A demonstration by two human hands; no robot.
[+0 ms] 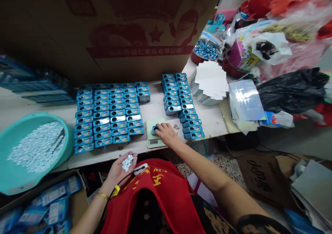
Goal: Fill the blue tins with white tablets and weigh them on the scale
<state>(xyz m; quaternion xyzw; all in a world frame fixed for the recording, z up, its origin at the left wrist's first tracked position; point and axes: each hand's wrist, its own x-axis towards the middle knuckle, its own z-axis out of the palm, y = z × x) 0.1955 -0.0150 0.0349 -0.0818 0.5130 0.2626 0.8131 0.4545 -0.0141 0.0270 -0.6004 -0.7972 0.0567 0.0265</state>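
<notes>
My left hand (116, 170) is turned palm up and cupped round a small heap of white pieces (127, 162) that look like candies, low in front of the red apron. On a pale green kitchen scale (158, 143), my right hand (166, 134) has its fingers over a small blue box (154, 130) and grips it. The hand hides much of that box. To the left of the scale stand rows of matching blue boxes (118, 124), each with a round dark spot. Two more columns of blue boxes (191, 121) stand to the right.
A turquoise basin (67, 140) with many white pieces and a dark tool stands at far left. A large cardboard carton (140, 26) rises behind. White card stacks (211, 80), a bowl (219, 50) of shiny blue items and a black bag (293, 89) lie right. Blue packets (55, 209) fill a lower box.
</notes>
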